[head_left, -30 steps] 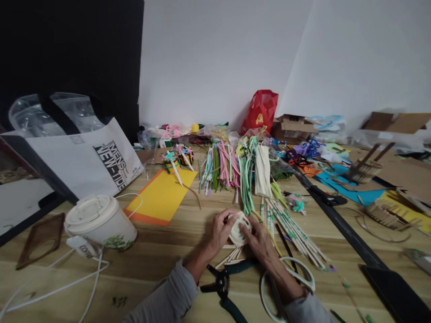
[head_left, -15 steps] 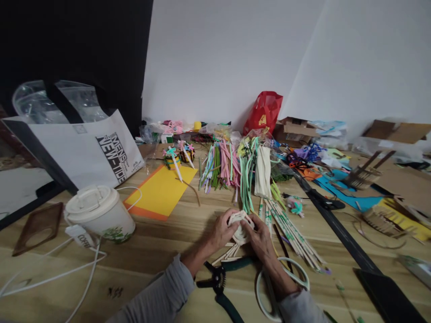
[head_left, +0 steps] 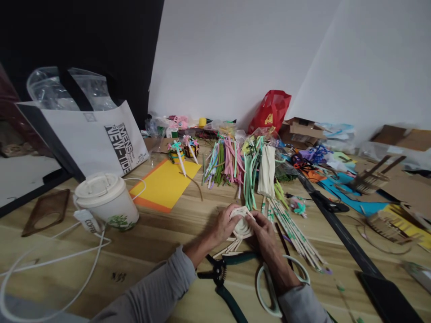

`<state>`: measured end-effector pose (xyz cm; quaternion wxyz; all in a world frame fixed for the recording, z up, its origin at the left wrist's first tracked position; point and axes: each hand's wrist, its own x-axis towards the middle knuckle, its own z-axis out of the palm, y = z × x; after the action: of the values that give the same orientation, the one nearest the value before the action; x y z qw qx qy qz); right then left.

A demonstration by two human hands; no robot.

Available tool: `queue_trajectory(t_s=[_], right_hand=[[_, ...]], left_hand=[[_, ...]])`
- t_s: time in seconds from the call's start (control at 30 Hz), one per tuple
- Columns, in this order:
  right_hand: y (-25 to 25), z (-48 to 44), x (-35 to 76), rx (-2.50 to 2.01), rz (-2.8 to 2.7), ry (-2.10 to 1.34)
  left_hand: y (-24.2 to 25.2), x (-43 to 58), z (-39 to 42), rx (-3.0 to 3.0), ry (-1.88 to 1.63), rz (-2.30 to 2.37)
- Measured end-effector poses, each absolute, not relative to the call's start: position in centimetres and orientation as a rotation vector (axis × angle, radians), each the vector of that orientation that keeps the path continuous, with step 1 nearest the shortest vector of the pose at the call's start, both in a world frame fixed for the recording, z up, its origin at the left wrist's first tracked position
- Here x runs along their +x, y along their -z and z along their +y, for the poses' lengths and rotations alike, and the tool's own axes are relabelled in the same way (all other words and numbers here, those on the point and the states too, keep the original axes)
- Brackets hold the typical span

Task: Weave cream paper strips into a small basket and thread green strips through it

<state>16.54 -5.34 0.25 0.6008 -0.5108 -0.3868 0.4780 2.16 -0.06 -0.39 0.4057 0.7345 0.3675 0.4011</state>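
Note:
My left hand [head_left: 222,226] and my right hand [head_left: 266,233] both grip a small cream woven coil [head_left: 243,224] made of paper strips, held just above the wooden table [head_left: 161,255]. Fingers of both hands curl round its rim. Loose ends of cream strips [head_left: 230,248] trail from the coil toward me. Green-handled pliers [head_left: 222,280] lie under my wrists. Pale green scissors [head_left: 269,291] lie partly under my right forearm.
A lidded paper cup [head_left: 106,202] with a white cable [head_left: 50,269] stands at the left. A white tote bag [head_left: 90,139] stands behind it. Yellow card [head_left: 164,184], bundles of coloured strips [head_left: 229,166], a red bag [head_left: 271,112], cardboard and a long black bar [head_left: 336,224] fill the back and right.
Both hands keep hold of the coil and have turned it slightly. The camera has shifted left, so everything sits a little further right in view.

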Motion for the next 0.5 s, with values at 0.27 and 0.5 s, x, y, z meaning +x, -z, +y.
queue_trajectory(t_s=[0.27, 0.5], right_hand=[[-0.64, -5.72, 16.41, -1.183, -0.918, -1.165], [-0.15, -5.27, 16.31, -1.213, -0.941, -1.083]], left_hand=[[-0.02, 2.39, -0.38, 1.913, -1.003, 0.899], [-0.20, 2.19, -0.24, 1.913, -1.026, 0.910]])
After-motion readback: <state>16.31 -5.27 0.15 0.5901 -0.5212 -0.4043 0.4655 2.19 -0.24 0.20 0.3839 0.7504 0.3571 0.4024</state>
